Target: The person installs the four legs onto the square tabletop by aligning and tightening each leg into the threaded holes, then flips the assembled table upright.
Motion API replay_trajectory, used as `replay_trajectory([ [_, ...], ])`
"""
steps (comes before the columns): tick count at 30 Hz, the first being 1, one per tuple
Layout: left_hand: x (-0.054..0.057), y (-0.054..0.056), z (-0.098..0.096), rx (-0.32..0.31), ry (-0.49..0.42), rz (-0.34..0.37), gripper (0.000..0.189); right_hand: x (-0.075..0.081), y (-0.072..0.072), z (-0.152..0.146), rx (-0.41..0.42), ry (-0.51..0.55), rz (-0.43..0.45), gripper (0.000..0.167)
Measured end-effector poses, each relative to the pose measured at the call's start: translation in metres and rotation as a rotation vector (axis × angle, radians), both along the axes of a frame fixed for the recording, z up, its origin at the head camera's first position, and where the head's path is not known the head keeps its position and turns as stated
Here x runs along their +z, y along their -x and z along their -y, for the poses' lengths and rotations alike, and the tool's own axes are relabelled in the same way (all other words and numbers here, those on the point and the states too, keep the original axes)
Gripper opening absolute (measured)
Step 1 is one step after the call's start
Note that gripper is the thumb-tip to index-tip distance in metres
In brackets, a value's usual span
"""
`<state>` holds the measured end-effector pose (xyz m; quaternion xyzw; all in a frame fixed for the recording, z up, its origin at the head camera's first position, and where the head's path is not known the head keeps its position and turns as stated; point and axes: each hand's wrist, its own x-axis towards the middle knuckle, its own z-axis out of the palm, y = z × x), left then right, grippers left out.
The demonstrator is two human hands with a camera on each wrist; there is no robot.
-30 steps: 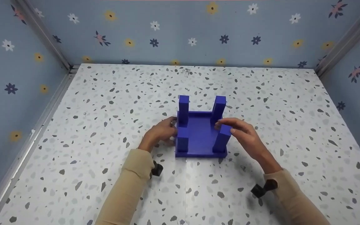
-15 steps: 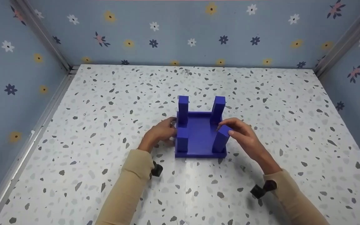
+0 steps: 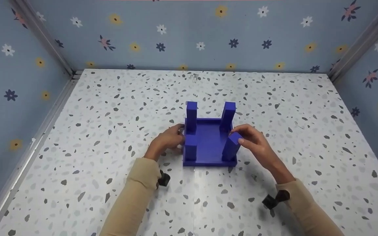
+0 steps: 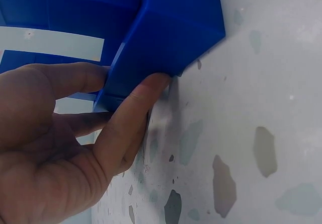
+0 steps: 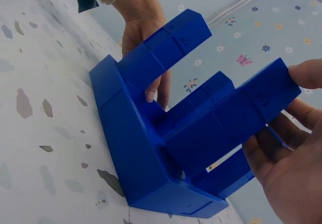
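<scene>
A blue square base [image 3: 210, 144] with a raised rim lies on the speckled table, and several blue square legs stand up from its corners, like a small table turned upside down. At its left side, my left hand [image 3: 168, 138] grips the edge, fingers against the outer wall [image 4: 171, 32]. My right hand [image 3: 258, 144] pinches the top of the near right leg [image 3: 231, 147] between thumb and fingers. That leg sits turned at an angle to the base, unlike the others. In the right wrist view, small raised or engraved marks show on the legs [image 5: 231, 113].
Light speckled table surface [image 3: 116, 183] surrounds the base. Blue flower-patterned panels [image 3: 189, 36] rise at the back and both sides, joined by grey metal frame bars [image 3: 41, 36]. Black wrist-worn devices [image 3: 276, 199] hang by the tan sleeves [image 3: 133, 193].
The near right leg has turned about its own length, its top going from nearly square with the base to diamond-like. My right fingers turned with it; the left hand stayed at the edge.
</scene>
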<state>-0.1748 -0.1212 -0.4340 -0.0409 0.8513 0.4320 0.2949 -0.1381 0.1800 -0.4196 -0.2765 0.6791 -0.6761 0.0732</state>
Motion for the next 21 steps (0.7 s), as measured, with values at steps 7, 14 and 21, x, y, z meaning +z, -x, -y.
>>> replay_trajectory([
  [7,-0.0009,0.0000,0.0011,0.013,0.004,0.015,0.065,0.0006,-0.0006,-0.0002,-0.022,-0.030,0.008,0.027],
  [14,-0.0012,0.0003,0.0009,0.006,-0.005,0.003,0.068,0.0021,-0.0013,0.0009,-0.023,-0.034,-0.003,0.025],
  [21,-0.0007,0.0006,0.0004,0.006,0.031,0.014,0.068,0.0007,-0.0021,0.0018,-0.096,-0.089,-0.036,0.026],
])
